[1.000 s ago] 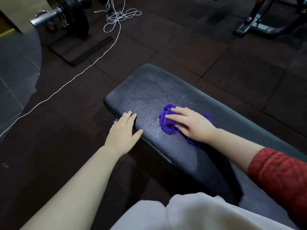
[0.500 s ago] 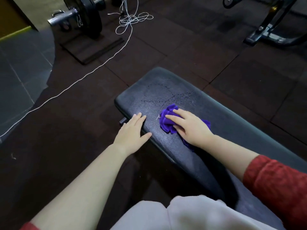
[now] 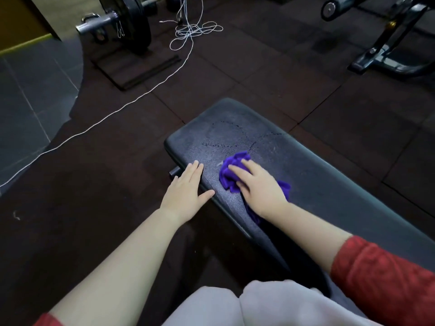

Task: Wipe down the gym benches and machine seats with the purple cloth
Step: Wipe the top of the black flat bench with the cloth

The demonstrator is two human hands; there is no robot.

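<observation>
A black padded gym bench [image 3: 317, 175] runs from the centre of the view toward the lower right. The crumpled purple cloth [image 3: 231, 169] lies on its near-left part. My right hand [image 3: 259, 188] presses flat on the cloth with straight fingers, and cloth shows on both sides of the palm. My left hand [image 3: 188, 190] rests flat on the bench's left edge, fingers straight, thumb spread, holding nothing. Faint damp streaks mark the pad just beyond the cloth.
Dark rubber floor tiles surround the bench. A barbell with a black weight plate [image 3: 131, 22] stands at the back left. A white cord [image 3: 141, 97] trails across the floor from a tangle. A machine frame [image 3: 386, 52] stands at the back right. My pale trousers [image 3: 247, 307] fill the bottom.
The view has shifted, so the bench sits further right and lower in frame. My right hand and the cloth have slid slightly toward the bench's left edge, nearer my left hand.
</observation>
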